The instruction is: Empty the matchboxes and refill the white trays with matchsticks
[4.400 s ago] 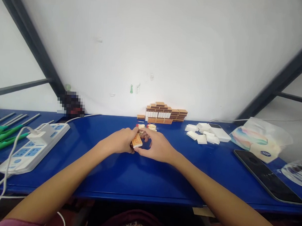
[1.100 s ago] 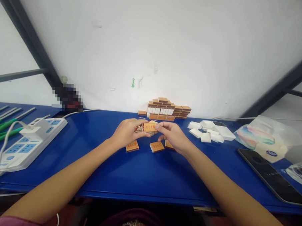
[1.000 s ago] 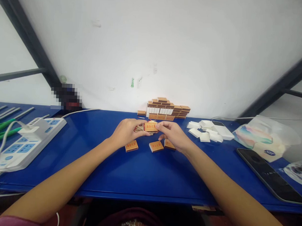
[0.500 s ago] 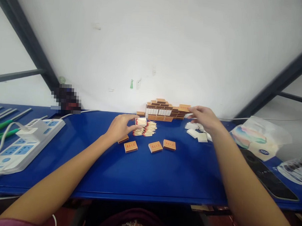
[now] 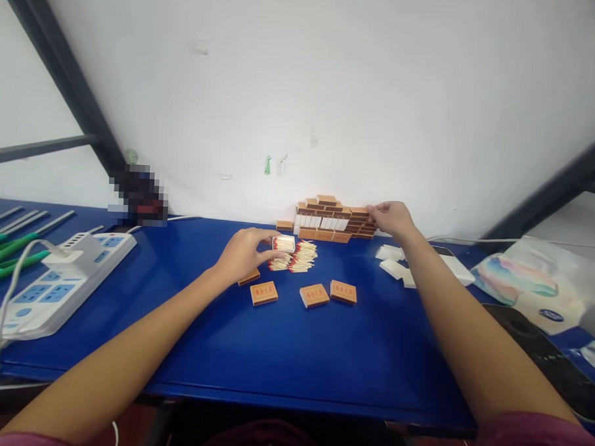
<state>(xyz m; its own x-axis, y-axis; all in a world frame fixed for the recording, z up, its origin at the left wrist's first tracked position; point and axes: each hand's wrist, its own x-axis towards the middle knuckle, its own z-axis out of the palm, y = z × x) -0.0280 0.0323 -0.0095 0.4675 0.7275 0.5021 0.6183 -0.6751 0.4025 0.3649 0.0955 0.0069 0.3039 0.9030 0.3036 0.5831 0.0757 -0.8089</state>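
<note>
My left hand [image 5: 241, 255] pinches an open matchbox tray [image 5: 283, 243] filled with matches, tilted toward me. Just under and beside it lies a heap of loose red-tipped matches [image 5: 304, 257]. Against the wall stands a stepped stack of matchboxes [image 5: 323, 235], some with their white ends facing me. At the stack's right end, my right hand [image 5: 392, 218] has its fingers closed on the right edge of an orange matchbox [image 5: 359, 211] lying on the top layer there; part of that edge is hidden by the fingers. Several matchboxes [image 5: 315, 295] lie flat in front of the matches.
White paper pieces [image 5: 393, 268] lie beneath my right forearm. A tissue pack [image 5: 541, 293] and a dark phone-like slab [image 5: 543, 355] are at the right. To the left are a white power strip [image 5: 63, 285] with a cable and green-handled tools [image 5: 10, 256].
My right hand has moved slightly left and down, bringing its matchbox from just above the stack's right end onto it. My left hand still holds the tray. The camera view has shifted a little.
</note>
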